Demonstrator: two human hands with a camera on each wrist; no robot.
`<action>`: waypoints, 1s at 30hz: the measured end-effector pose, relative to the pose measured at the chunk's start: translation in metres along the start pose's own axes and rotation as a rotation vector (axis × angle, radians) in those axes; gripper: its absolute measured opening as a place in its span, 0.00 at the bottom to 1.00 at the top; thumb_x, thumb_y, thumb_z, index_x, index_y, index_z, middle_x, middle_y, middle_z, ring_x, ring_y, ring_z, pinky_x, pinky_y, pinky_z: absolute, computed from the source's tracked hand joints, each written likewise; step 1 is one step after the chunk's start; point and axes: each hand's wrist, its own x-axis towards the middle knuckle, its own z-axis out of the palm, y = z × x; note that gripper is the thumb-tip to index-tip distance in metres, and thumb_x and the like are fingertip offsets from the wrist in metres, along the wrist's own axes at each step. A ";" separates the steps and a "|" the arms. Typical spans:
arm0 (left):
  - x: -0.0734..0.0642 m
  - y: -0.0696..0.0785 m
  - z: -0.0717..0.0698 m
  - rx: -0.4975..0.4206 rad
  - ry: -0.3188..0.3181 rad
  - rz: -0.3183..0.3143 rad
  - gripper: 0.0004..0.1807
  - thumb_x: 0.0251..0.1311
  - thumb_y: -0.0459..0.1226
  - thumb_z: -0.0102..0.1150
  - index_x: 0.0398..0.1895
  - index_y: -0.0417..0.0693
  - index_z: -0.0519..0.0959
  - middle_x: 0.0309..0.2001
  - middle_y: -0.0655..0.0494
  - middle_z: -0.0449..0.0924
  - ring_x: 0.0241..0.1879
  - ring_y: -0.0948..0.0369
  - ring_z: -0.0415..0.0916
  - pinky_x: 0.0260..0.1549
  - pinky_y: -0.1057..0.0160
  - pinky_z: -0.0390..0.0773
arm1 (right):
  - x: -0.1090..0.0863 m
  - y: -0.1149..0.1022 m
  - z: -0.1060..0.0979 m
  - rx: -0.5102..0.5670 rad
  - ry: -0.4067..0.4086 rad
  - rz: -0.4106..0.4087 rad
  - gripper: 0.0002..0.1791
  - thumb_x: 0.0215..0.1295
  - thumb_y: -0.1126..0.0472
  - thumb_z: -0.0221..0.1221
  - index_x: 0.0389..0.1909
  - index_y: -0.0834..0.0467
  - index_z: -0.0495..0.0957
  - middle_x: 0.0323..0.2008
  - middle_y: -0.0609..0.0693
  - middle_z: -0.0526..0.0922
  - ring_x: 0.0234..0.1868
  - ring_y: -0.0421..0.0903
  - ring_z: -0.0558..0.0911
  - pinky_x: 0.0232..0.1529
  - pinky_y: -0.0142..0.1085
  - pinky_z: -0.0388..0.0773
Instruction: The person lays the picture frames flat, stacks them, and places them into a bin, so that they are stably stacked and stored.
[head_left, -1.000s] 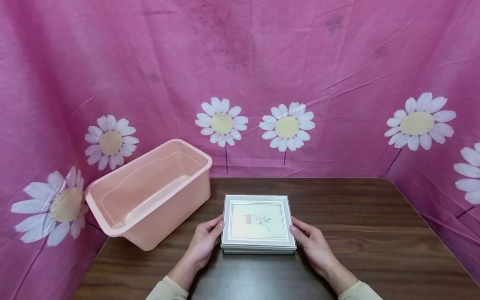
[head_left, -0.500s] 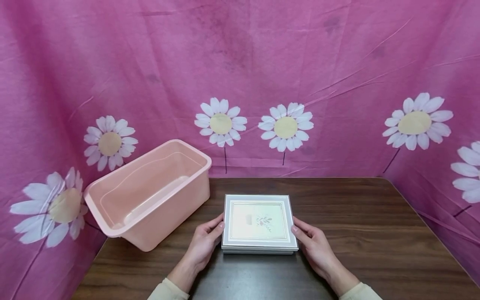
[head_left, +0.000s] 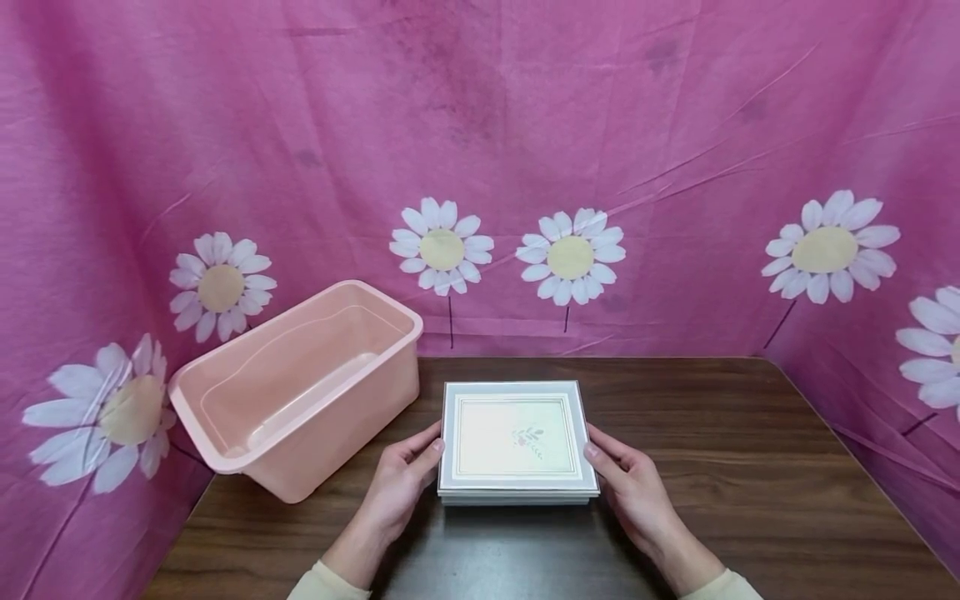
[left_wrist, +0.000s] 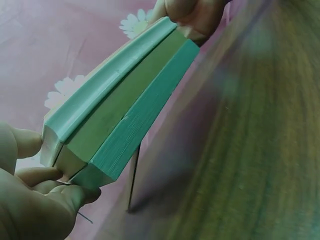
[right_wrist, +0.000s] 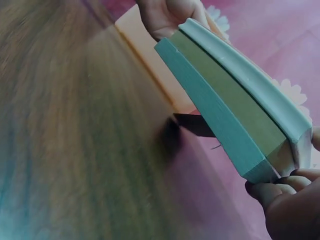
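A stack of white picture frames [head_left: 514, 483] is held level between both hands in the head view, the top one showing a printed plant behind shiny glass. My left hand [head_left: 402, 477] grips its left side, and my right hand [head_left: 632, 482] grips the right side. Both wrist views show layered frame edges [left_wrist: 120, 100] raised above the table, with thumb at the upper edge and fingers curled at the lower one. A thin dark support leg [right_wrist: 196, 124] hangs out from the underside; whether it touches the table I cannot tell.
An open pink plastic bin [head_left: 345, 425] stands at the left of the dark wooden table [head_left: 720, 467], angled away. Pink cloth [head_left: 495, 125] printed with white daisies hangs behind the table and at both sides.
Both hands have raised the stack of picture frames slightly, and it looks a little larger in the head view. Glare on the top frame has spread. The bin has not moved.
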 end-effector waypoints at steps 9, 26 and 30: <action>-0.005 0.027 0.002 -0.070 0.046 0.000 0.28 0.77 0.32 0.58 0.76 0.28 0.70 0.71 0.31 0.76 0.57 0.65 0.84 0.57 0.67 0.85 | -0.005 -0.025 0.005 0.016 -0.035 -0.030 0.32 0.83 0.64 0.55 0.79 0.75 0.60 0.47 0.39 0.93 0.44 0.38 0.91 0.42 0.32 0.89; -0.013 0.052 0.007 -0.156 0.115 0.050 0.28 0.78 0.31 0.57 0.75 0.26 0.69 0.59 0.45 0.88 0.53 0.63 0.88 0.52 0.66 0.88 | -0.003 -0.061 0.020 0.018 -0.031 -0.032 0.32 0.83 0.63 0.56 0.78 0.75 0.62 0.43 0.41 0.93 0.42 0.36 0.90 0.40 0.30 0.88; -0.016 0.060 0.005 -0.140 0.119 0.066 0.27 0.77 0.30 0.57 0.74 0.26 0.70 0.54 0.50 0.90 0.50 0.63 0.89 0.52 0.65 0.89 | -0.002 -0.070 0.022 0.030 -0.053 -0.038 0.32 0.83 0.63 0.56 0.79 0.75 0.61 0.43 0.42 0.94 0.40 0.37 0.91 0.37 0.29 0.88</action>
